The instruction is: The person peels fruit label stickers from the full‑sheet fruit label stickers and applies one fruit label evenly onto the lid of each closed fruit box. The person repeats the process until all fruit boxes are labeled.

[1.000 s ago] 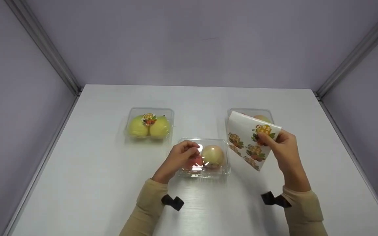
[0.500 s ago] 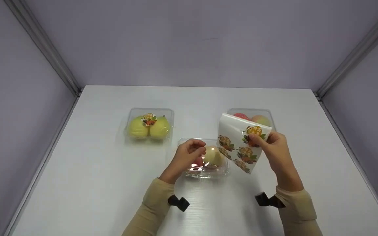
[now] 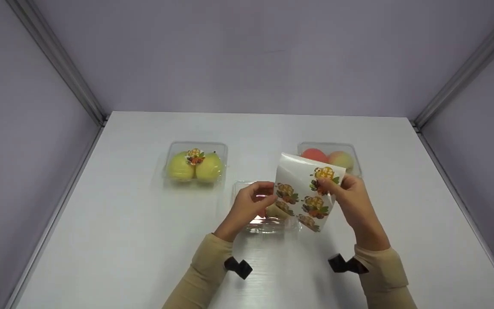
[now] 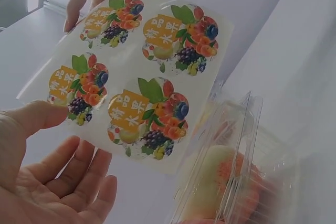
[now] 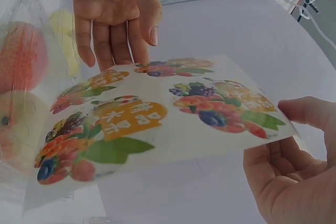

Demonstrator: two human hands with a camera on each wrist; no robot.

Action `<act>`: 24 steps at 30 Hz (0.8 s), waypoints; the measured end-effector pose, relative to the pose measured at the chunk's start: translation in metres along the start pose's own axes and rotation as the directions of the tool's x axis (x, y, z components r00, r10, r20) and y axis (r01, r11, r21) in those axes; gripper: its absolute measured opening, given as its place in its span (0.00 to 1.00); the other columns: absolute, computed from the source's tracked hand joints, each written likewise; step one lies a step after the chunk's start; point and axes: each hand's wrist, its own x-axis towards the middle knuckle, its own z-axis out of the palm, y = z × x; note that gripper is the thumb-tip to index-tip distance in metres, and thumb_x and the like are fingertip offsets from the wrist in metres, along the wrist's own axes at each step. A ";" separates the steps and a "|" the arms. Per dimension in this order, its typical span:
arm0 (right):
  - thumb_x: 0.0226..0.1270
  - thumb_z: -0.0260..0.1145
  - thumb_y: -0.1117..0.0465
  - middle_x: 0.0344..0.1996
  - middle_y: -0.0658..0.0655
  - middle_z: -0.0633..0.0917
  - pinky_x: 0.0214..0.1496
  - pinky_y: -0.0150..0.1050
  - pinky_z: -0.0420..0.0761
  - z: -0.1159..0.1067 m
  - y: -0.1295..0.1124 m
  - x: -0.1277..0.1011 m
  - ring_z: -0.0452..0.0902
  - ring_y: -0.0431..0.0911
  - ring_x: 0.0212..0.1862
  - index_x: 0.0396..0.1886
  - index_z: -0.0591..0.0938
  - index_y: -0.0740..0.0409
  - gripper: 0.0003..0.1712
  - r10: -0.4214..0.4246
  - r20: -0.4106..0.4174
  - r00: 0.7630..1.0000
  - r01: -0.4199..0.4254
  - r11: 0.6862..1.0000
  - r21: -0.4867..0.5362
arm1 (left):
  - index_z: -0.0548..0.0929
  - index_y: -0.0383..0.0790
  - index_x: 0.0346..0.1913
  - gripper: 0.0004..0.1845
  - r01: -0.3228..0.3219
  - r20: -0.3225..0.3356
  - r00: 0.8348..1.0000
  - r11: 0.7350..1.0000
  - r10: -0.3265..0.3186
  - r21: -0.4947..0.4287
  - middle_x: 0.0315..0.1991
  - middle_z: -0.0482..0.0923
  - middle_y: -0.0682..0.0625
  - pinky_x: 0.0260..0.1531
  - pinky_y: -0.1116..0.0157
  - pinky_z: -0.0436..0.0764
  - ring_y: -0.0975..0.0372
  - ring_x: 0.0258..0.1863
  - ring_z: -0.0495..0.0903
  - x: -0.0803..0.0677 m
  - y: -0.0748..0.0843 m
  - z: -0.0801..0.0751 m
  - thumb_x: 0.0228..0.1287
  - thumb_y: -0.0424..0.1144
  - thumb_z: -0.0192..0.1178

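Note:
My right hand (image 3: 354, 204) pinches a sticker sheet (image 3: 296, 169) by its right edge, thumb over the printed face. The sheet is white and glossy, bowed a little, with round fruit stickers bearing orange labels; several show in the left wrist view. At the sheet's opposite edge is my left hand (image 3: 247, 207), thumb and fingers apart. In the left wrist view its thumb (image 4: 42, 118) overlaps the edge while the fingers lie loosely curled below. Under the hands a clear plastic box (image 3: 266, 229) holds a red fruit and a pale one (image 5: 18, 124), partly hidden in the head view.
At the back left stands a clear box (image 3: 174, 148) with two yellow-green pears (image 3: 208, 168) and a fruit sticker (image 3: 195, 157) on its lid. Another clear box (image 3: 354, 150) at the back right has a red fruit (image 3: 314, 155) and a peach (image 3: 341, 160). Walls enclose the white table (image 3: 114, 240).
My right hand has brought the sticker sheet leftward over the near box, uncovering the back right box. My left hand has shifted slightly right to the sheet's edge.

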 end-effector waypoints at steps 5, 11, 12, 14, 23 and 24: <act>0.68 0.59 0.68 0.27 0.45 0.88 0.44 0.32 0.82 0.000 0.002 0.001 0.84 0.39 0.34 0.33 0.84 0.53 0.09 0.006 0.007 1.000 -0.006 1.000 0.018 | 0.77 0.32 0.56 0.19 -0.008 -0.018 1.000 1.000 0.008 0.005 0.52 0.80 0.38 0.56 0.63 0.79 0.59 0.51 0.79 -0.001 0.000 0.002 0.66 0.39 0.60; 0.68 0.59 0.68 0.28 0.45 0.88 0.44 0.33 0.83 0.001 0.005 0.001 0.84 0.39 0.34 0.34 0.84 0.55 0.08 -0.004 0.018 1.000 0.004 1.000 0.021 | 0.78 0.27 0.53 0.17 -0.025 -0.017 1.000 1.000 0.025 -0.006 0.49 0.81 0.34 0.50 0.67 0.82 0.61 0.46 0.81 -0.001 0.000 0.004 0.67 0.37 0.59; 0.68 0.59 0.68 0.28 0.45 0.88 0.44 0.33 0.83 0.001 0.005 0.001 0.84 0.39 0.34 0.34 0.84 0.55 0.08 -0.005 0.019 1.000 0.005 1.000 0.020 | 0.78 0.27 0.51 0.17 -0.026 -0.018 0.999 1.000 0.026 -0.004 0.48 0.81 0.34 0.50 0.67 0.82 0.61 0.46 0.81 -0.001 0.000 0.004 0.67 0.37 0.59; 0.68 0.58 0.68 0.28 0.46 0.88 0.44 0.33 0.82 0.001 0.005 0.002 0.84 0.39 0.34 0.35 0.84 0.56 0.08 -0.009 0.019 1.000 0.008 1.000 0.017 | 0.78 0.26 0.49 0.16 -0.028 -0.024 0.999 1.000 0.028 0.004 0.48 0.81 0.34 0.50 0.67 0.82 0.62 0.45 0.81 -0.001 -0.001 0.004 0.67 0.37 0.59; 0.67 0.60 0.66 0.29 0.44 0.88 0.44 0.34 0.82 0.003 0.007 0.001 0.84 0.40 0.35 0.37 0.84 0.57 0.06 -0.002 0.026 1.000 0.003 1.000 -0.023 | 0.78 0.27 0.47 0.14 -0.025 -0.038 0.999 1.000 0.025 -0.019 0.45 0.81 0.35 0.39 0.72 0.82 0.68 0.40 0.80 -0.002 0.000 0.004 0.67 0.37 0.59; 0.67 0.61 0.66 0.29 0.44 0.88 0.44 0.34 0.82 0.003 0.007 0.001 0.84 0.40 0.36 0.37 0.84 0.56 0.06 0.003 0.029 1.000 -0.003 1.000 -0.022 | 0.78 0.27 0.47 0.14 -0.022 -0.042 0.999 0.999 0.020 -0.027 0.45 0.81 0.36 0.36 0.72 0.81 0.68 0.39 0.80 -0.002 0.000 0.004 0.67 0.37 0.59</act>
